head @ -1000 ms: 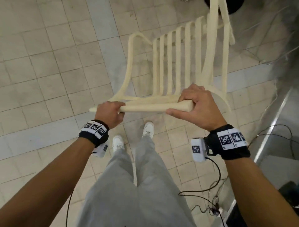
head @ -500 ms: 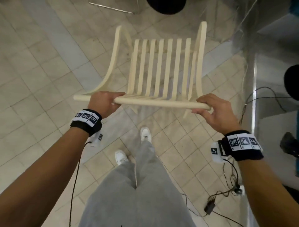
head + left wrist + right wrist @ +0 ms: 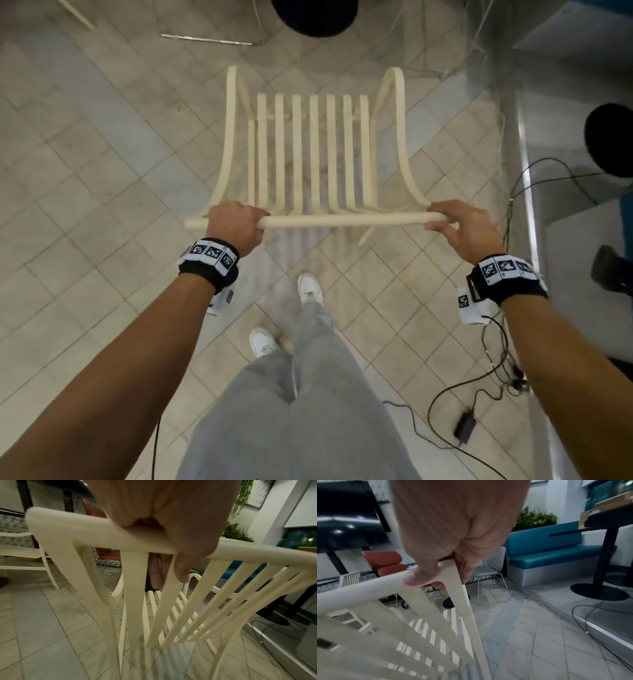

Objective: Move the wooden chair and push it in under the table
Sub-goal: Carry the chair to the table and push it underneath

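Fingers [image 3: 155, 573] of the left hand [image 3: 236, 228] and right hand [image 3: 466, 231] curl around the wooden chair [image 3: 313, 154] top rail. It faces 12 o'clock over the tiled floor [image 3: 85, 164]. Black cables [image 3: 479, 383] lie at 4 o'clock. Wristbands [image 3: 209, 258] show square codes I cannot read.

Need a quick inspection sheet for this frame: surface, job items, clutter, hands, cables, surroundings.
Surface: tiled floor, pale square tiles with a lighter band.
Job's things: wooden chair, cream, slatted; its top rail runs level between both hands. Whether its legs touch the floor cannot be told.
Clutter: black power adapter on the floor.
Grippers: left hand wraps the rail near its left end; right hand has its grip on the right end.
Cables: black cable loops along the floor at right; wrist camera leads hang down.
Surroundings: teal bench, pedestal table, orange chair, plants.
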The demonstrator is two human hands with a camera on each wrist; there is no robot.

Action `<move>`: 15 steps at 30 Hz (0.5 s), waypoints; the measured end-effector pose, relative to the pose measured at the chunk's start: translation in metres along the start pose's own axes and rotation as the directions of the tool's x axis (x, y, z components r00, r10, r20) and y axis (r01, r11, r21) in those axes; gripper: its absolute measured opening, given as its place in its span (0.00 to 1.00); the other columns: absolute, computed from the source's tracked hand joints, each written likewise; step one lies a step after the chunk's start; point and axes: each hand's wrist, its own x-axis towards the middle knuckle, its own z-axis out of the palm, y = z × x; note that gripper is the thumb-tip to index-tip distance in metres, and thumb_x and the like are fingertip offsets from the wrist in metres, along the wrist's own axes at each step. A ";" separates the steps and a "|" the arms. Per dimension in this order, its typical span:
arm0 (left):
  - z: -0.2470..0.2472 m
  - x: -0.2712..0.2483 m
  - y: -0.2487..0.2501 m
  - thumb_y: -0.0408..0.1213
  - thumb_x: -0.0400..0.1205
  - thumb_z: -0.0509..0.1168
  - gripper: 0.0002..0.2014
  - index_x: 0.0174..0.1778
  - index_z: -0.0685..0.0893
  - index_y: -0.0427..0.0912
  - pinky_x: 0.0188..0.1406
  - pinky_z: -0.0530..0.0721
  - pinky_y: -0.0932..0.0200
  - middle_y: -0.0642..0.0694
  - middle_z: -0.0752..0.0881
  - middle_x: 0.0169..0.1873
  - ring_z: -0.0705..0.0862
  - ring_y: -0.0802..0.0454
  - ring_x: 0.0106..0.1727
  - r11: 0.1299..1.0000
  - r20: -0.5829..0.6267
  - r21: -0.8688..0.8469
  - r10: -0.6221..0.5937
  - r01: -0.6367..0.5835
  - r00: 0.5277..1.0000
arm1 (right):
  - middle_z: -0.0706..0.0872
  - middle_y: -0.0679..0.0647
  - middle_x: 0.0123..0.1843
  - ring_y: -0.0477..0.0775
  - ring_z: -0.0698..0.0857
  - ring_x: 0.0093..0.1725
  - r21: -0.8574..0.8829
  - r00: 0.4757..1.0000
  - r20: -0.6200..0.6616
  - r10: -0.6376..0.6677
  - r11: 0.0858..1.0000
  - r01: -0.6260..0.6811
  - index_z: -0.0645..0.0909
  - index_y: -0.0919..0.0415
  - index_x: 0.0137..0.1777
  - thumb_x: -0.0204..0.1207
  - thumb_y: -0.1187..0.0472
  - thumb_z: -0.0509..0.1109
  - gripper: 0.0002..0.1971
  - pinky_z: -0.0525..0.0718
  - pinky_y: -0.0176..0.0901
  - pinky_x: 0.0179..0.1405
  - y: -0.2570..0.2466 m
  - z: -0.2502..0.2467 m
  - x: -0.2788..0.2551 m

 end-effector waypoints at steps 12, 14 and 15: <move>-0.003 0.007 -0.015 0.47 0.78 0.64 0.11 0.53 0.89 0.58 0.36 0.79 0.52 0.47 0.89 0.33 0.86 0.42 0.36 0.995 -0.007 -0.101 -0.017 0.016 1.000 | 0.91 0.59 0.58 0.61 0.89 0.56 -0.071 0.970 0.082 0.227 0.973 -0.221 0.88 0.63 0.62 0.75 0.55 0.80 0.18 0.81 0.42 0.59 -0.012 0.025 0.007; 0.002 -0.001 -0.013 0.47 0.76 0.66 0.11 0.52 0.89 0.55 0.43 0.82 0.50 0.47 0.91 0.39 0.87 0.43 0.41 0.984 -0.068 -0.180 -0.025 0.013 0.997 | 0.90 0.59 0.59 0.62 0.88 0.57 -0.097 0.942 0.127 0.310 0.949 -0.299 0.86 0.61 0.64 0.76 0.54 0.80 0.19 0.85 0.50 0.59 -0.029 0.026 0.009; 0.007 -0.007 -0.011 0.47 0.76 0.65 0.14 0.55 0.88 0.53 0.52 0.81 0.49 0.47 0.92 0.46 0.87 0.44 0.49 0.978 -0.120 -0.207 -0.015 -0.011 0.993 | 0.89 0.59 0.61 0.62 0.87 0.60 -0.116 0.942 0.134 0.309 0.949 -0.294 0.85 0.60 0.66 0.76 0.53 0.79 0.21 0.85 0.53 0.63 -0.041 0.030 0.010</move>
